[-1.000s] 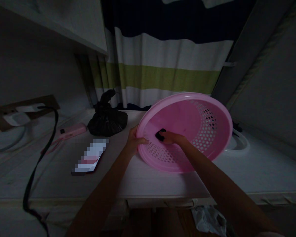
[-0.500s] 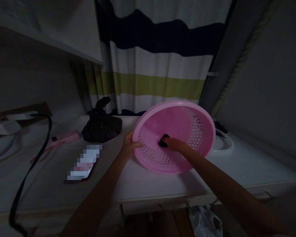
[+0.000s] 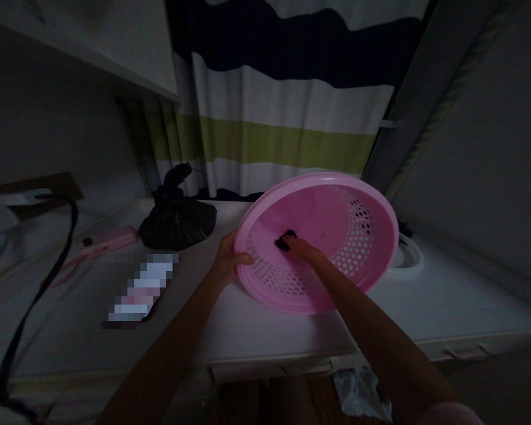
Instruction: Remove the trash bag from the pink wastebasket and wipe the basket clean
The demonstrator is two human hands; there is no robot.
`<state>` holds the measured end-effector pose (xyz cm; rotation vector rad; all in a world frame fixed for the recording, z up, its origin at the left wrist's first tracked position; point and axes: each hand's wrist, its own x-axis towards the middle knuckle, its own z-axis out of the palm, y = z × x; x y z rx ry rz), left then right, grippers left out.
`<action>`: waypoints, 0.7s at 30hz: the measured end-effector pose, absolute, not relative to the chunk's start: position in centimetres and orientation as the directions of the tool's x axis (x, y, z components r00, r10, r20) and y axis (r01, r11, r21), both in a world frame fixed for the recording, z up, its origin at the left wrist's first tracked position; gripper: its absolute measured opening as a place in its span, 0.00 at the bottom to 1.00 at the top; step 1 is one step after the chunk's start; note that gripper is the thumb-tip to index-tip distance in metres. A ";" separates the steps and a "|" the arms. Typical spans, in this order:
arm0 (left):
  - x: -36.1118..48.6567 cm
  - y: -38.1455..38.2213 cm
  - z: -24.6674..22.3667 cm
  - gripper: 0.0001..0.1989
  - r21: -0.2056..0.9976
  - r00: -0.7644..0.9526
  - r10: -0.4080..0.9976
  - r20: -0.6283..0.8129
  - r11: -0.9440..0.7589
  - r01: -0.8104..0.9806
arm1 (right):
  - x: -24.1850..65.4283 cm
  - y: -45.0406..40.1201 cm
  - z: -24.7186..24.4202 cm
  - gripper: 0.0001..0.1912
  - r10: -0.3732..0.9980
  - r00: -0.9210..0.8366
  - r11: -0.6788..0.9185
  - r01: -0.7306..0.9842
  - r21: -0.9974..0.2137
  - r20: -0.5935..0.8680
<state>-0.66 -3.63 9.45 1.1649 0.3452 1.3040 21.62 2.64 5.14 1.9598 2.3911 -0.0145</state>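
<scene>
A pink plastic basket [image 3: 325, 203] with perforated sides lies tilted on the white desk, its mouth facing me. My left hand [image 3: 228, 258] is closed on its left rim, thumb over the inside edge. Inside the basket, my right hand [image 3: 297, 247] presses a dark bunched cloth [image 3: 287, 239] against the inner surface near the bottom. The fingers partly cover the cloth, and its full shape is hard to make out in the dim light.
A knotted black plastic bag [image 3: 177, 221] and a pink device [image 3: 106, 238] stand left, near a lit phone [image 3: 141, 289]. A black cable [image 3: 35, 301] crosses the far left. Behind the basket at right lies a white ring [image 3: 413, 257]. A striped curtain [image 3: 283, 141] hangs behind.
My right hand has moved the dark cloth slightly to the left across the basket's inside. My left hand keeps its hold on the rim. The view has shifted a little.
</scene>
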 end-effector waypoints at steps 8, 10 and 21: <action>-1.0 -3.9 9.6 0.20 0.815 0.297 0.870 0.394 -0.180 -0.551 | 19.8 -0.5 6.0 0.31 0.955 -0.295 0.291 0.953 -0.085 -0.040; -1.0 -3.9 9.6 0.19 0.817 0.281 0.877 0.390 -0.189 -0.544 | 19.6 -1.4 6.1 0.31 0.945 -0.327 0.321 0.939 -0.125 -0.027; -1.4 -4.0 9.7 0.21 0.816 0.241 0.896 0.374 -0.194 -0.544 | 19.3 -3.2 5.7 0.32 0.909 -0.415 0.407 0.866 -0.291 0.038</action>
